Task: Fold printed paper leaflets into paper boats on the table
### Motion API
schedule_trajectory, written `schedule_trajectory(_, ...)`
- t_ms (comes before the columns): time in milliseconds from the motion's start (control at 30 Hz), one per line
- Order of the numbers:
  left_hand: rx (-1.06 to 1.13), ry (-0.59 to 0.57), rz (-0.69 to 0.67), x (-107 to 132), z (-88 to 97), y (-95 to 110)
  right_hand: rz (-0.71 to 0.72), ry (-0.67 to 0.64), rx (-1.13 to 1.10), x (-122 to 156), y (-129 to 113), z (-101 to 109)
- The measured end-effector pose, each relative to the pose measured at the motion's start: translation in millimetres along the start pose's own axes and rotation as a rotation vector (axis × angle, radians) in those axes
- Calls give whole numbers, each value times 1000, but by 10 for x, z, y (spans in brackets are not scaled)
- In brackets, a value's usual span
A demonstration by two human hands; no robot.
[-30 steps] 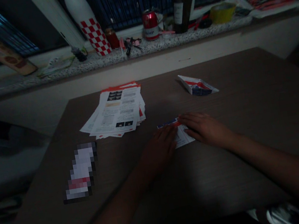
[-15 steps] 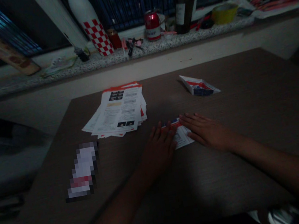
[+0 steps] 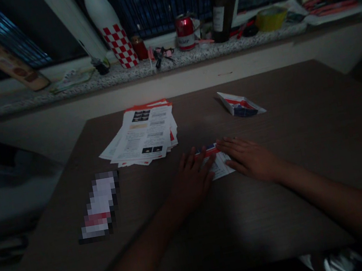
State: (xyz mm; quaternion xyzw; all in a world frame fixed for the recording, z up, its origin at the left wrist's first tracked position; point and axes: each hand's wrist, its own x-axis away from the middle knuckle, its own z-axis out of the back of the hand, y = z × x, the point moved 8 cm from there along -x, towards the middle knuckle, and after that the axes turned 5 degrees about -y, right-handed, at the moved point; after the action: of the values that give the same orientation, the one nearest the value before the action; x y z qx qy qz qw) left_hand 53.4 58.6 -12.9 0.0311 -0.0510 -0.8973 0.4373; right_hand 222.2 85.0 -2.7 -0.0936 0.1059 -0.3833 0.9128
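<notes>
A folded sheet of paper [image 3: 221, 165], white with a red and blue band along its far edge, lies flat on the brown table [image 3: 223, 221]. My left hand [image 3: 192, 173] rests on its left side, fingers stretched and a little spread. On the right side lies my right hand [image 3: 249, 156], palm down with its fingers laid out flat over the edge. Both hands cover parts of the sheet, so its full outline is hidden. Beyond them stands a folded paper boat [image 3: 242, 106] in white, red and blue.
A fanned stack of printed sheets [image 3: 144, 134] lies at the back left, with a pixelated phone-like object [image 3: 99, 207] nearer. Along the stone windowsill [image 3: 90, 88] stand a checkered bottle [image 3: 119, 44], a red can [image 3: 185, 32], a dark bottle [image 3: 219, 15] and yellow tape [image 3: 270, 18].
My left hand has shifted slightly left, its fingers a bit more spread. My right hand has barely moved, and the folded sheet stays in place.
</notes>
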Motion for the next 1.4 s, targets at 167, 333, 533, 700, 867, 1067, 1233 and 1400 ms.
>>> schedule_trajectory(167, -7, -8, 17, -6, 7, 6, -19, 34, -11, -61, -30, 87)
schedule_trajectory(333, -15, 5, 0, -12, -8, 6, 18, 54, -13, -106, -109, 27)
schedule_trajectory(533, -20, 4, 4, -9, -10, 7, 24, 5, 16, -56, -96, -121)
schedule_trajectory(700, -3, 7, 1, 6, -2, 10, 18, 7, 23, -31, -104, -126)
schedule_trajectory(867, -10, -5, 16, 11, -2, 14, 6, -5, 27, -45, -108, -128)
schedule_trajectory(1067, -24, -27, 31, -5, -8, 24, -8, -5, 45, -53, -82, -147)
schedule_trajectory(1233, -11, -12, 44, 0, 19, 13, 3, -3, 54, -50, -74, -161)
schedule_trajectory(1400, -30, -32, 39, 2, -11, 5, 36, -6, 78, -47, -81, -164)
